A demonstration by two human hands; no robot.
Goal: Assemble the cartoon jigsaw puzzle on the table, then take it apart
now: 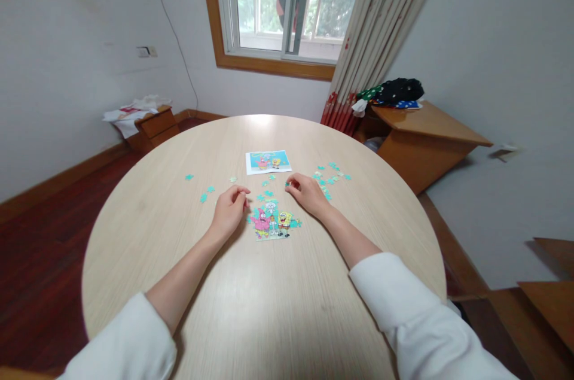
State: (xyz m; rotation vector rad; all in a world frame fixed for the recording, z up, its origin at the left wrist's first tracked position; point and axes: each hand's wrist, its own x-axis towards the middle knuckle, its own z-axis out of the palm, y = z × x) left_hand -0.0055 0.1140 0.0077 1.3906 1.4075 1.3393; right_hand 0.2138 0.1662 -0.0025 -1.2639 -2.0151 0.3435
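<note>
A partly joined jigsaw puzzle (272, 224) of cartoon figures, pink, pale green and yellow on turquoise, lies on the table between my hands. My left hand (230, 210) rests at its left edge, loosely bent with the forefinger stretched out, holding nothing that I can see. Above the puzzle's upper right, my right hand (308, 193) pinches a small turquoise puzzle piece (287, 184) between thumb and fingertips. Several loose puzzle pieces (268, 193) lie just above the joined part. Behind them is a printed reference picture (269, 162) showing similar figures.
More loose turquoise pieces (332, 179) are scattered right of my right hand, and a few pieces (204, 197) lie to the left. The round wooden table (269, 320) stands before a window (291, 3). A wooden cabinet (417, 128) with cloths on it is at the right.
</note>
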